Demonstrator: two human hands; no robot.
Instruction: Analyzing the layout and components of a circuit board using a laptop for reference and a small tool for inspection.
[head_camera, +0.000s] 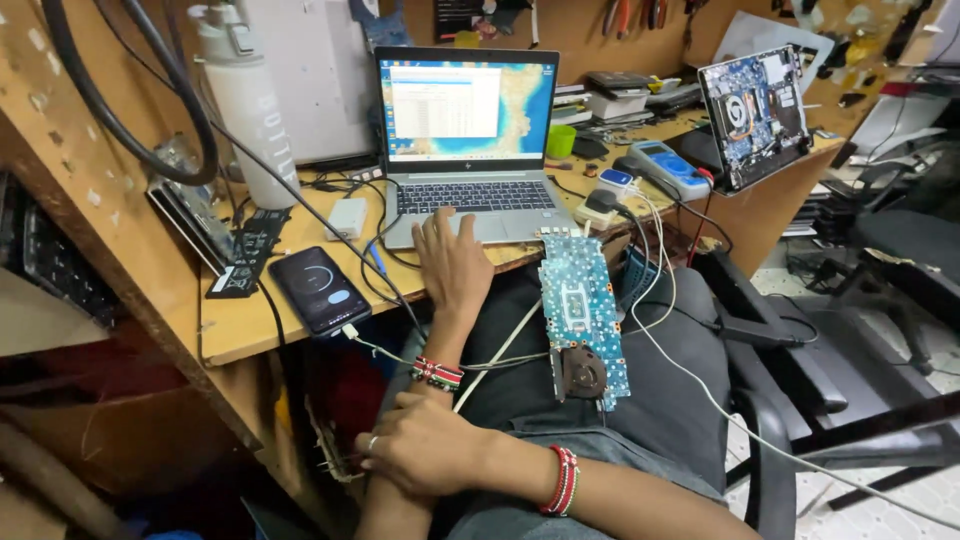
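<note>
My left hand reaches forward and lies flat, fingers spread, on the palm rest and touchpad of an open silver laptop whose screen is lit. My right hand, a ring on one finger, rests across my left forearm just below a beaded wristband. It holds no object. A blue circuit board with a round black fan at its near end lies on my lap to the right of both hands, its far end against the desk edge.
On the wooden desk lie a black phone on a cable, a white bottle, a blue-and-grey multimeter and a second, opened laptop with its board exposed. White cables cross my lap. A black chair stands at right.
</note>
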